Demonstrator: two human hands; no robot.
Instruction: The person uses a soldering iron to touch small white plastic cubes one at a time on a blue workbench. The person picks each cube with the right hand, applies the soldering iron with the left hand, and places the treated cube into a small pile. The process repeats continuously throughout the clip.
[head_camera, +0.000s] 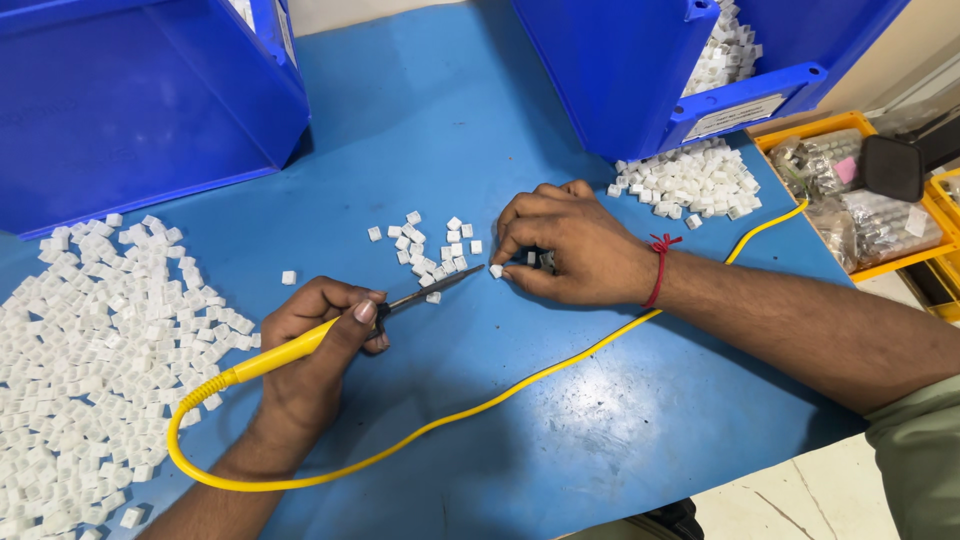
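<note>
My left hand (315, 335) and forearm were bare, with nothing worn at the wrist, and the thumbnail showed pale and trimmed short. My right hand (570, 245) was bare too, with no rings on its fingers. Round that wrist I wore a thin red thread (658, 270), knotted with short loose ends. Farther up that arm, a grey-green sleeve (920, 460) covered me near the elbow.

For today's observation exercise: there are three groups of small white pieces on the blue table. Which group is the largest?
The heap at the left edge, beside the left hand. It spreads far wider than the small cluster by the tool tip or the pile below the right bin.
</note>
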